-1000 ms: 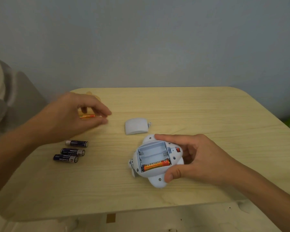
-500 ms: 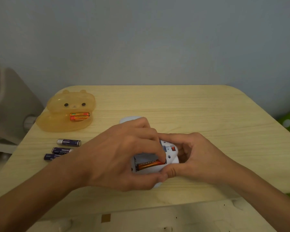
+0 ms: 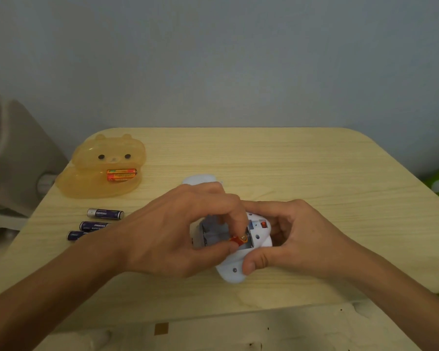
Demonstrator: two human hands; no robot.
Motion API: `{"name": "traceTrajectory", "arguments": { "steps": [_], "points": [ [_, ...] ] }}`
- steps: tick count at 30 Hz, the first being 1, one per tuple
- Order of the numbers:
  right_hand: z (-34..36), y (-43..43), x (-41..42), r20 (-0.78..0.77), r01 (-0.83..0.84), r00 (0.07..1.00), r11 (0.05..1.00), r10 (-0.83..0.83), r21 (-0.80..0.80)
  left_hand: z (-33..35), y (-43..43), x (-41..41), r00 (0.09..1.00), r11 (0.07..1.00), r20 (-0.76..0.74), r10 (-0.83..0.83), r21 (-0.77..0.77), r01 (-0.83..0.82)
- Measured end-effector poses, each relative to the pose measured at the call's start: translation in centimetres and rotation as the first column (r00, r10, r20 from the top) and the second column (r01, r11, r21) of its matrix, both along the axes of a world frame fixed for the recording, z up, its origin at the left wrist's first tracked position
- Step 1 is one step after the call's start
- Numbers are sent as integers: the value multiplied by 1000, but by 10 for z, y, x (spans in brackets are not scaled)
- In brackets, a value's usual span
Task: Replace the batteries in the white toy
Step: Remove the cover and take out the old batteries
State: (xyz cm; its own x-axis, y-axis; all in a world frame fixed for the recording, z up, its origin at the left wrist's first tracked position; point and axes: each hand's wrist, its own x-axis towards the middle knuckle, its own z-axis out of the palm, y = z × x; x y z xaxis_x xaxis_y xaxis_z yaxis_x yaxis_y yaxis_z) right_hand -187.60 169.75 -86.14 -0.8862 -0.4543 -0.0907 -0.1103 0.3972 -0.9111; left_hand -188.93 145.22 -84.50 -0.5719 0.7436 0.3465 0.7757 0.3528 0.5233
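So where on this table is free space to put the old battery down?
Free: the right half of the light wooden table, and the back edge. Crowded: left side, with the translucent orange bear-shaped case and three dark purple batteries.

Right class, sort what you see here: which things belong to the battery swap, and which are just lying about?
In the job:
white toy, steadied by the right hand
orange battery, pinched by the left hand
three purple batteries
white cover
bear-shaped case holding two orange batteries

Lying about:
grey object beside the table
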Motion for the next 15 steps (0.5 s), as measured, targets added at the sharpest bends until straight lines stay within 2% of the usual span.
{"name": "traceTrajectory", "arguments": {
  "steps": [4, 6, 9, 12, 15],
  "points": [
    [2, -2, 1, -13, 5, 1000, 1000, -5, 8, 21, -10, -7, 994, 986, 101, 42, 155, -57],
    [3, -3, 1, -5, 8, 1000, 1000, -8, 10, 36, -27, -19, 992, 972, 56, 111, 201, -120],
    [3, -1, 1, -3, 1, 1000, 1000, -1, 21, 52, -61, -33, 950, 940, -55, 307, 172, -294],
    [3, -3, 1, -19, 13, 1000, 1000, -12, 11, 57, -95, -39, 862, 861, -83, 500, 151, -485],
    [0, -2, 0, -3, 6, 1000, 999, -6, -34, 52, -117, -49, 799, 802, -107, 592, -23, -597]
  ]
}}
